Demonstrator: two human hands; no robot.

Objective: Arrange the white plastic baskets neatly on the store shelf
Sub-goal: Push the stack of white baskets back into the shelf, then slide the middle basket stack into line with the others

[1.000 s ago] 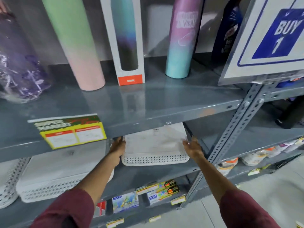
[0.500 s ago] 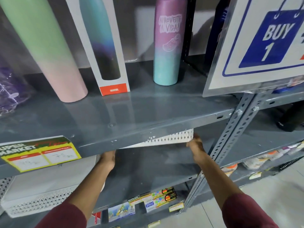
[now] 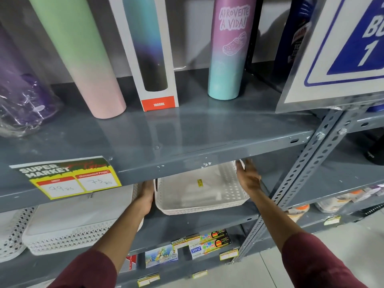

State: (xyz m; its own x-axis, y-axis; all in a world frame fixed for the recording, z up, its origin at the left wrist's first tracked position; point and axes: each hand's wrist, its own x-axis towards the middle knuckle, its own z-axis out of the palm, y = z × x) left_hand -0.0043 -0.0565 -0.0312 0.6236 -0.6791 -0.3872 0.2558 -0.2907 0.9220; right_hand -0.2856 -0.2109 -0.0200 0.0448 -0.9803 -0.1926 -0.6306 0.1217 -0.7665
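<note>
While gripped from both sides: white perforated plastic basket (image 3: 199, 196), open side up, resting on the grey metal middle shelf (image 3: 187, 223), partly tucked under the shelf above.
Left hand (image 3: 146, 195): pressed flat against the basket's left wall, fingers running up out of sight behind the upper shelf edge; how far curled, cannot tell.
Right hand (image 3: 248, 177): laid along the basket's right rim, fingers (image 3: 242, 166) spread and loosely extended, touching the top corner of the wall, not clenched.
Inside the basket: small yellow sticker (image 3: 199, 182) on the floor, a pale blurred patch below it.
Left neighbour: second white lattice-sided plastic basket (image 3: 68, 231), upside down on the same shelf, just beside the left forearm.
Far left: edge of another white perforated basket (image 3: 10, 233), cut off by the frame.
Upper grey shelf (image 3: 166, 140): green-to-pink tall tumbler (image 3: 83, 59), white boxed bottle marked 1000ML (image 3: 153, 59), purple-to-teal tumbler (image 3: 230, 50).
Shelf edge: yellow supermarket price label (image 3: 68, 177).
Sleeves: maroon, both arms.
</note>
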